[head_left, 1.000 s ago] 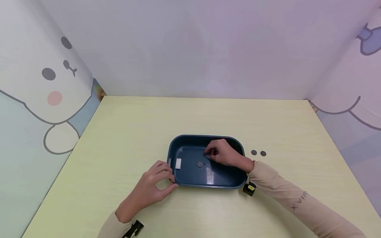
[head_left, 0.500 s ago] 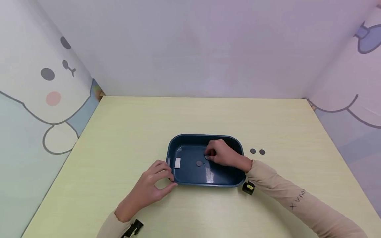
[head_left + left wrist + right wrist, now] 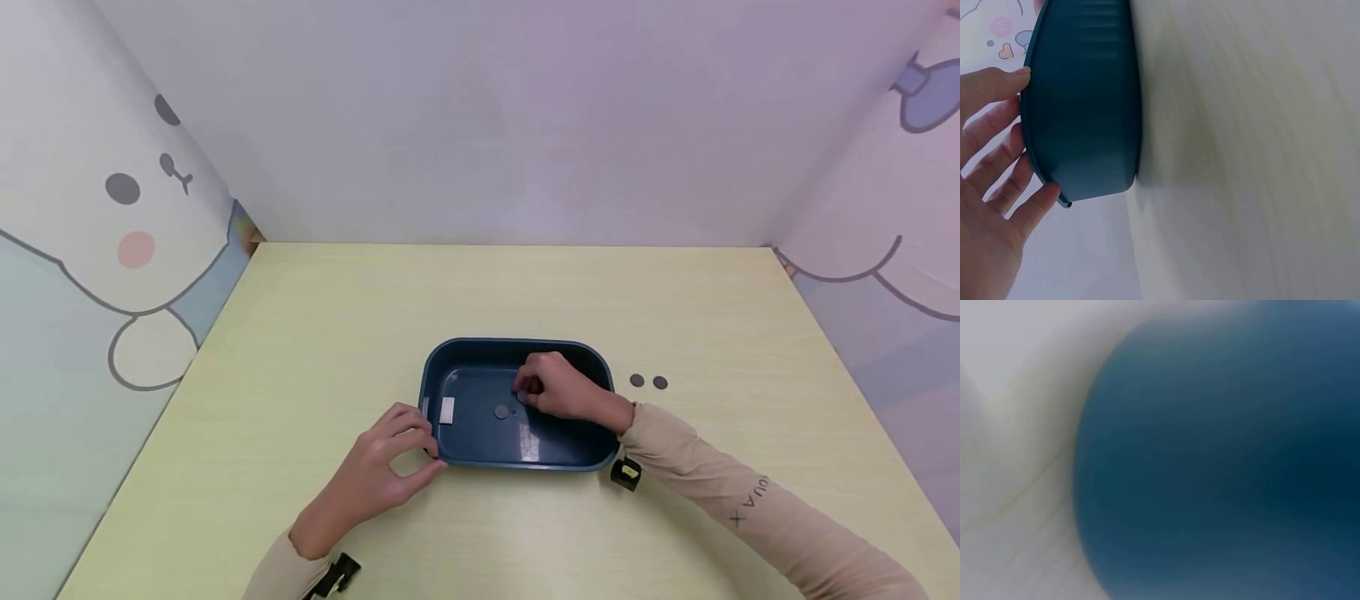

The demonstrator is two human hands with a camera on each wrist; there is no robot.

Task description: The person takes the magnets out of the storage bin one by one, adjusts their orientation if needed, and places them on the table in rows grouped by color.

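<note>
A dark blue plastic tub [image 3: 465, 446] with rounded corners sits on the table. My left hand [image 3: 375, 469] holds its near left corner, with thumb and fingertips against the rim; the left wrist view has the fingers [image 3: 1002, 165] spread along that edge. Inside the tub, my right hand [image 3: 558, 386] pinches a small dark coin [image 3: 522, 397] low over the floor, partly covered by the fingers. Another coin [image 3: 501, 412] lies flat just left of it. The right wrist view has only the blurred tub wall [image 3: 1210, 456], with no hand showing.
Two more coins [image 3: 637, 380] lie side by side on the pale wooden table [image 3: 360, 317], right of the tub. A white rectangle [image 3: 447, 410] shows on the tub floor at the left. Printed panels stand at both sides and a plain wall [image 3: 495, 125] behind.
The right hand stays in the same place, and the coin in its fingers has tilted slightly. The left hand keeps to the tub's corner. The whole view has shifted a little.
</note>
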